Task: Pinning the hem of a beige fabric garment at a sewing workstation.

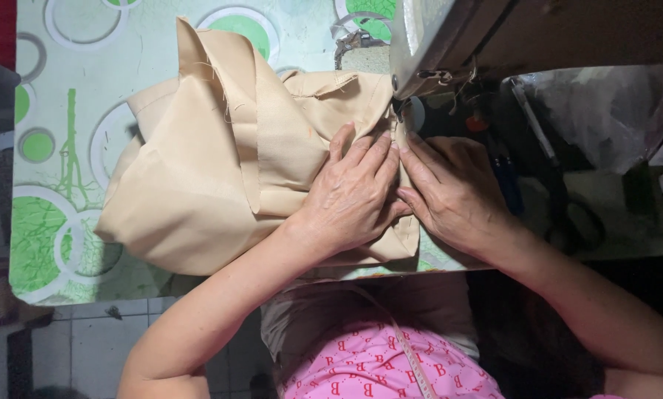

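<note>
Hands — left hand [353, 193] flat, right hand [449, 193] flat | pressing beige fabric [198, 185] — sewing machine [449, 44]

Fabric [220, 170] lies on the table [73, 89], left of the sewing machine [449, 37] (hands [401, 196] on it).

- Soft, even light falls on the left side; the beige fabric [198, 170] and the green-patterned tabletop [73, 89] look bright and clear.
- The right side sits dim, with the sewing machine [494, 37] dark above it.
- A pale glare shows on the clear plastic [605, 103] at the right.
- Faint shadows gather under both hands and in the cloth folds.
- Focus is sharp at centre; the corners darken.
</note>
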